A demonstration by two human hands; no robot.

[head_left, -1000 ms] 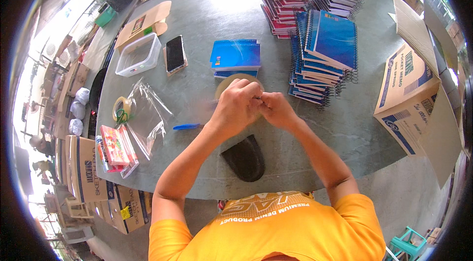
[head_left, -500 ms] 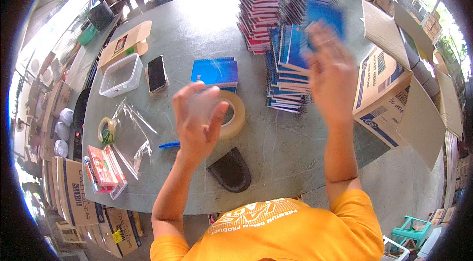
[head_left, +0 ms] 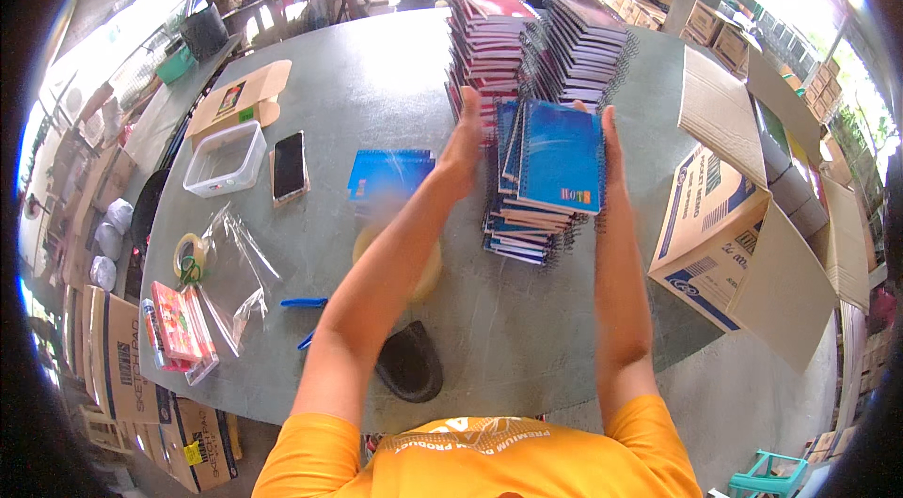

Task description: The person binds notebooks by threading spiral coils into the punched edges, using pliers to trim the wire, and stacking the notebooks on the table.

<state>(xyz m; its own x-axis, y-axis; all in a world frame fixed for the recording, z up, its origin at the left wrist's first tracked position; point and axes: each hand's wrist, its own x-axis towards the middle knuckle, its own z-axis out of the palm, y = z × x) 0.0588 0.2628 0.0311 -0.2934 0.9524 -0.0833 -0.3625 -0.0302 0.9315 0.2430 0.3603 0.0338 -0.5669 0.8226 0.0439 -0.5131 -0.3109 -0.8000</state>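
A person in an orange shirt (head_left: 470,460) leans over a grey table (head_left: 395,103). Nearest lie a black tape dispenser (head_left: 410,362), a blue pen (head_left: 303,302) and clear plastic bags (head_left: 235,268); a roll of tan packing tape (head_left: 421,263) sits under the left forearm. Farther out, both hands clasp the sides of a stack of blue spiral notebooks (head_left: 555,155): the left hand (head_left: 466,141) flat against its left edge, the right hand (head_left: 609,145) flat against its right, fingers straight. A smartphone (head_left: 289,165) and a clear plastic container (head_left: 224,158) lie to the left. Taller notebook stacks (head_left: 489,28) stand beyond.
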